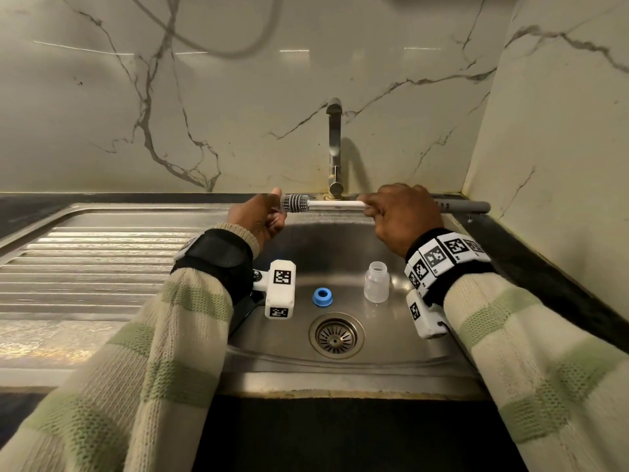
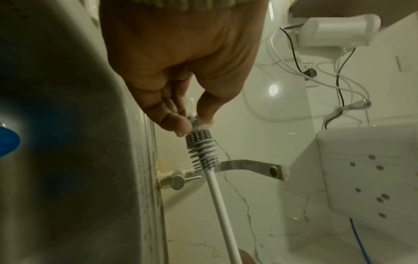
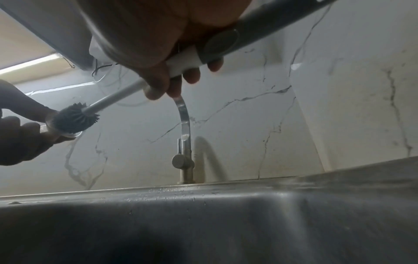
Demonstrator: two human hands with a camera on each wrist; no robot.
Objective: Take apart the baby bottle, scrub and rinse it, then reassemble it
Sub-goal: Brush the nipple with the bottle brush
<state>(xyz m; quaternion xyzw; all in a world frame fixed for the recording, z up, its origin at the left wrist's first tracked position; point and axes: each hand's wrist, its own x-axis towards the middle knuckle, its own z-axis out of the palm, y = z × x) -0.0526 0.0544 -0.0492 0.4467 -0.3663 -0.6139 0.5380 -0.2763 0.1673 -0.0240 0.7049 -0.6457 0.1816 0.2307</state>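
While the bottle [image 1: 376, 281] stands upright and uncapped on the sink [image 1: 401, 338] floor, with the blue collar [image 1: 322, 296] lying apart to its left and the drain [image 1: 336, 336] in front of both, the step in hand looks like scrubbing the teat. The left hand [image 1: 260, 216] pinches a small clear part, probably the teat [image 3: 64, 133], between thumb and fingertips above the basin. The right hand [image 1: 400, 216] is wrapped round the handle of the brush [image 1: 295, 203], holding it level so that the grey bristle head meets the teat's wide end. The tap [image 1: 334, 148] stands behind, and no water can be seen running from it. Next, I judge, the brush needs short twisting strokes inside the teat with a firm but gentle pinch, since the soft wet piece could slip or fold; then the bottle and collar are still to be scrubbed, rinsed and screwed together.
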